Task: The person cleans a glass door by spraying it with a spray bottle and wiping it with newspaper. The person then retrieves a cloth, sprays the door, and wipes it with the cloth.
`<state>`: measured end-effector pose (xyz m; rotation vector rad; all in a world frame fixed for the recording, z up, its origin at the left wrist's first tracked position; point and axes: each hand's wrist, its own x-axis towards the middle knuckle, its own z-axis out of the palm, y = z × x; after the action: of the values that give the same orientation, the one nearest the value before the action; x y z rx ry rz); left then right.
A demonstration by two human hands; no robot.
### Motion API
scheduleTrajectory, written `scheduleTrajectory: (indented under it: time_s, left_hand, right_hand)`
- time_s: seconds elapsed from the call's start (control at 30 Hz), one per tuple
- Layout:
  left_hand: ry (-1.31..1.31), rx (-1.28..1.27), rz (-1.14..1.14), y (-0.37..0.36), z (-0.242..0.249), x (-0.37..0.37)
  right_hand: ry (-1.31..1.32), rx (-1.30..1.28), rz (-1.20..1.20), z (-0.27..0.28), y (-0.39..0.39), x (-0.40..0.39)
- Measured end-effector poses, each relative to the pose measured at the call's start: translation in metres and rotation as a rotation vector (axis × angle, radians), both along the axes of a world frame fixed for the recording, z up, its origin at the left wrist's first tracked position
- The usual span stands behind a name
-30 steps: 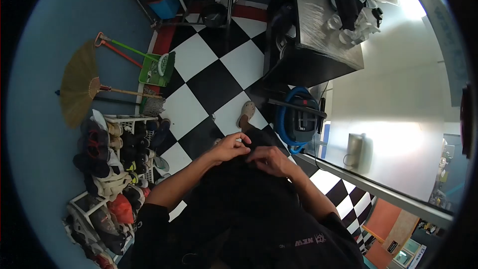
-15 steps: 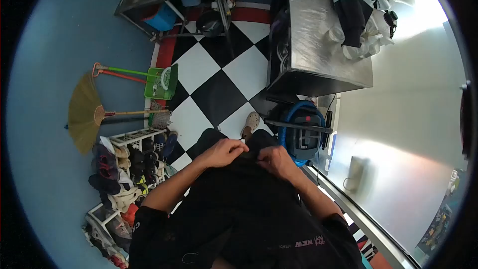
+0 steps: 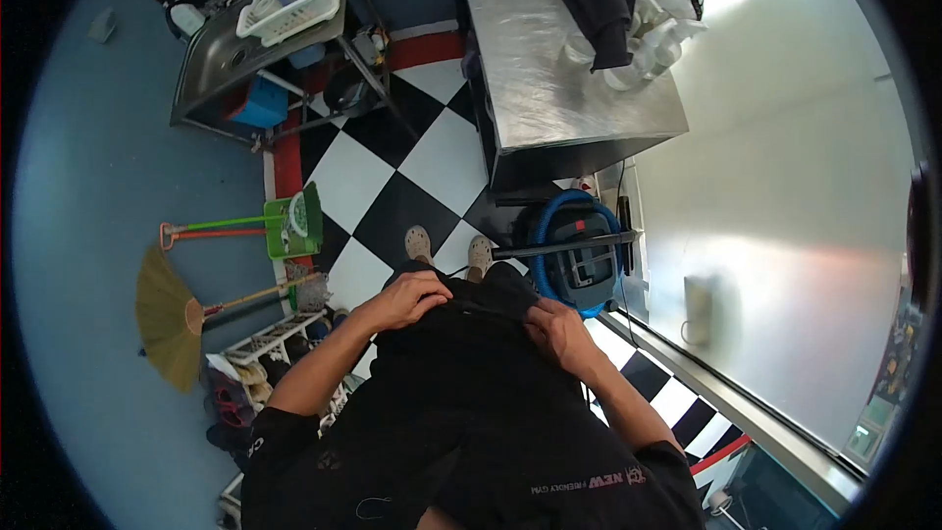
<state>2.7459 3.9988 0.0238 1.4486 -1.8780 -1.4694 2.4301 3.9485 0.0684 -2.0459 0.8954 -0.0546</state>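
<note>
Your left hand (image 3: 407, 299) is curled shut on the front edge of the black garment (image 3: 471, 373) you wear, fingers folded over the dark fabric at waist height. Your right hand (image 3: 557, 329) grips the same edge just beside it, fingers closed and thumb tucked into the cloth; the two hands sit near each other but apart. The garment hangs down your front and fills the lower middle of the view; printed lettering shows on it near the bottom.

Below the hands, your two light-coloured shoes (image 3: 448, 248) stand side by side on the black-and-white checkered floor (image 3: 432, 157). Just to the right of the shoes sits a blue and black vacuum cleaner (image 3: 577, 250) with its hose looped over it. Beyond it stands a steel table (image 3: 549, 69) carrying a dark cloth and clear containers at its far end. On the left, a green dustpan (image 3: 294, 224) and a straw broom (image 3: 172, 319) lean at the blue wall, with a shoe rack (image 3: 245, 378) under them. A steel sink (image 3: 235, 44) with a white basket sits at upper left.
</note>
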Motion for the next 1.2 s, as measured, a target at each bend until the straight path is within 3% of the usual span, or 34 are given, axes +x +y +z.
scheduleTrajectory:
  time_s: [0.07, 0.17, 0.27, 0.3, 0.4, 0.5, 0.57, 0.6, 0.63, 0.73, 0.8, 0.87, 0.9, 1.0, 1.1, 1.2]
  left_hand:
    - [-0.035, -0.059, 0.029, -0.003, -0.003, -0.003]
    - [-0.347, -0.044, -0.129, -0.014, 0.002, 0.006]
    - [0.015, 0.544, 0.071, -0.035, -0.003, 0.038]
    - [0.359, 0.615, 0.128, -0.036, -0.014, 0.046]
    - [0.699, 0.74, 0.385, -0.053, 0.027, 0.022]
    - [1.031, 0.832, 0.339, -0.062, 0.015, 0.021]
    - [1.212, 0.835, 0.224, -0.069, 0.014, 0.019]
    - [1.134, 0.79, 0.189, -0.069, 0.012, 0.016]
    - [1.054, 0.744, 0.15, -0.071, 0.01, 0.012]
    - [0.765, 0.597, 0.066, -0.081, 0.003, 0.002]
    - [0.527, 0.476, 0.077, -0.086, 0.001, -0.004]
    - [0.559, 0.438, 0.118, -0.087, -0.005, -0.011]
    - [0.576, 0.424, 0.135, -0.085, -0.009, -0.015]
    - [0.772, 0.513, 0.198, -0.079, -0.016, -0.026]
    - [0.714, 0.507, 0.13, -0.079, -0.011, -0.03]
    - [0.64, 0.538, 0.128, -0.078, -0.008, -0.029]
  right_hand:
    - [-0.069, -0.036, -0.107, -0.01, 0.003, -0.002]
    - [-0.055, -0.033, -0.127, -0.034, -0.006, -0.005]
    - [-0.165, 0.672, -0.535, -0.055, -0.021, 0.008]
    - [-0.405, 0.866, -0.742, -0.05, -0.02, 0.027]
    - [-0.388, 0.95, -0.735, -0.045, -0.036, 0.055]
    - [-0.202, 0.619, -0.556, -0.047, -0.039, 0.045]
    - [-0.011, 0.549, -0.197, -0.003, -0.051, 0.031]
    - [0.082, 0.517, -0.023, 0.012, -0.052, 0.024]
    - [-0.022, 0.49, 0.01, 0.004, -0.049, 0.019]
    - [-0.181, 0.818, -0.186, -0.02, -0.047, 0.019]
    - [-0.282, 1.009, -0.478, -0.03, -0.04, 0.03]
    - [-0.413, 1.298, -0.797, -0.046, -0.03, 0.042]
    - [-0.423, 1.308, -0.831, -0.049, -0.029, 0.048]
    - [-0.468, 1.297, -0.826, -0.081, -0.025, 0.051]
    - [-0.412, 1.219, -0.737, -0.088, -0.022, 0.041]
    - [-0.515, 1.243, -0.777, -0.035, -0.028, 0.039]
